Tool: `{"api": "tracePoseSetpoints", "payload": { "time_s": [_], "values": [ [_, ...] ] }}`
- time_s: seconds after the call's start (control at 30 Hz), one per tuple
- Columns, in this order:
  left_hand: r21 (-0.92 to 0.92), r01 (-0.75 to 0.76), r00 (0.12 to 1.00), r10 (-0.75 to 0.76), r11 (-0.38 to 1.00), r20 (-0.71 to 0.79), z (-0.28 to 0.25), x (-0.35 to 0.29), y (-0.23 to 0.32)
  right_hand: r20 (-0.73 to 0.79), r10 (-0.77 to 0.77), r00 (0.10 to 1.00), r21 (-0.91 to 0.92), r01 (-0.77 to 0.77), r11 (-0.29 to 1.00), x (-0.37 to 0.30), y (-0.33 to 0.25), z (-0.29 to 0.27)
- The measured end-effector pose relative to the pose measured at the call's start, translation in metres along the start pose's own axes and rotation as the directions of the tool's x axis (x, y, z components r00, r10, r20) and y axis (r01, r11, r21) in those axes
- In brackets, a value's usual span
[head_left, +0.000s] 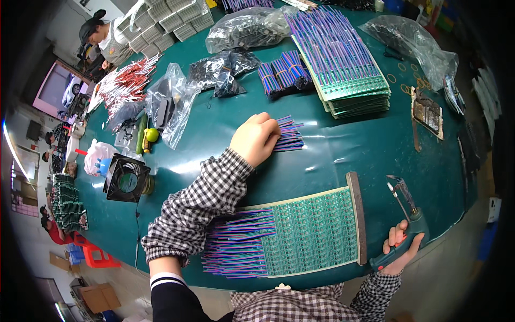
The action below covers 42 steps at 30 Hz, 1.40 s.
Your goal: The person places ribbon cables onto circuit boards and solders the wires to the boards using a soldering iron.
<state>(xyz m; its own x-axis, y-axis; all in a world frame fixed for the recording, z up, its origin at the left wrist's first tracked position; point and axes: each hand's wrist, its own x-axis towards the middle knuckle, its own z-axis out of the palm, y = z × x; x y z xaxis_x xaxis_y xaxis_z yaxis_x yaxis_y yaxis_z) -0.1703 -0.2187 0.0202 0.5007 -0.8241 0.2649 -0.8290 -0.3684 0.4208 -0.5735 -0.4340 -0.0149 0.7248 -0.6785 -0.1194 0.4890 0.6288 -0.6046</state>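
Nearest me, my right hand point(398, 248) is wrapped around one green-handled soldering tool point(406, 222) at the dark green worktop point(365, 150) edge. Beside it lies one green circuit-board panel point(314, 232) fringed with purple and blue wires, a brown bar along its right end. Further out, my left hand point(255, 138), fingers curled, presses on one small bundle of purple-blue wires point(288, 134). Beyond, I count three banded wire bundles point(283, 71), one stack of wired panels point(343, 59), and one black fan point(126, 178) at left.
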Motion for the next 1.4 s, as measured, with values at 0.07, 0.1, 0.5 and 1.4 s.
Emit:
{"api": "tracePoseSetpoints", "payload": {
  "time_s": [0.07,0.1,0.5,1.4],
  "values": [
    [0.049,-0.043,0.998,0.044,0.998,-0.033,-0.001,-0.001,0.001,-0.033,0.005,0.999,-0.004,-0.005,1.000,0.002,0.001,0.004],
    [0.039,-0.036,0.999,0.037,0.999,-0.017,-0.006,-0.001,0.006,-0.020,0.012,1.000,0.001,-0.012,1.000,0.005,0.001,0.004],
    [0.017,-0.042,0.999,0.042,0.999,0.008,0.008,-0.010,0.014,-0.176,0.017,0.984,-0.065,-0.029,0.997,0.002,-0.004,-0.005],
    [-0.858,0.440,0.881,-0.309,0.265,0.357,-0.048,-0.058,0.051,-0.010,0.017,1.000,-0.082,-0.018,0.996,0.002,-0.003,-0.001]
  ]
}}
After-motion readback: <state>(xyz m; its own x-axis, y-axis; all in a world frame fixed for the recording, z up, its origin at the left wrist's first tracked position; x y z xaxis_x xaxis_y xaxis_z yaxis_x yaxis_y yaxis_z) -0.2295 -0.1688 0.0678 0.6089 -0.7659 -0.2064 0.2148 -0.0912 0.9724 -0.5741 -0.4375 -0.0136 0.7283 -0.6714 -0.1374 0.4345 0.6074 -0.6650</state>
